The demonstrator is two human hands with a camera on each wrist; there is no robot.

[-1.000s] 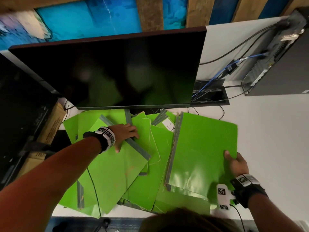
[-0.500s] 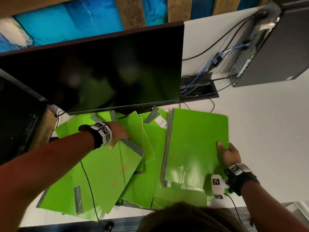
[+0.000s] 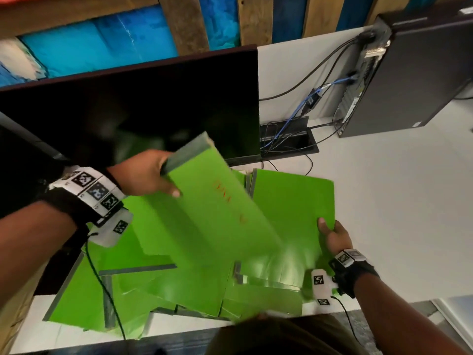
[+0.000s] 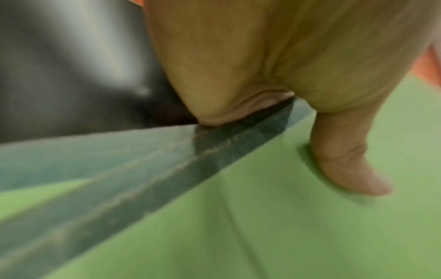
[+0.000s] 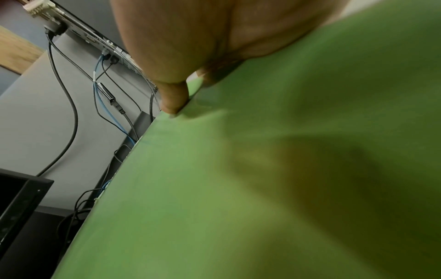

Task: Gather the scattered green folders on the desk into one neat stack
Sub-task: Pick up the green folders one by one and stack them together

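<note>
the left hand (image 3: 146, 175) grips a lifted green folder (image 3: 210, 213) by its grey cloth-taped spine (image 3: 186, 155), thumb pressed flat on the cover and the other fingers hidden beneath; the left wrist view shows that thumb (image 4: 346, 160) on smooth matte green card beside the woven-looking tape. the folder hangs tilted above the others, its spine end raised in front of the monitor (image 3: 143, 108), with faint red writing on its face. the right hand (image 3: 332, 234) pinches the right edge of a flat green folder (image 3: 294, 201) lying on top of the right-hand heap, thumb on top, and the right wrist view shows a fingertip (image 5: 171, 107) at the thin card edge. beneath and to the left, more green folders (image 3: 133, 293) lie fanned and overlapping at odd angles, some glossy with glare, their grey spine strips pointing different ways; they reach the near edge of the tabletop (image 3: 396, 201). the tabletop is plain white and smooth. a dark, flat monitor stands at its back, a black cable box (image 3: 286, 139) with blue and black leads sits beside it, and a dark grey computer tower (image 3: 409, 73) stands at the far right. behind runs a wall (image 3: 128, 39) of rough wooden planks and bright blue panels.
</note>
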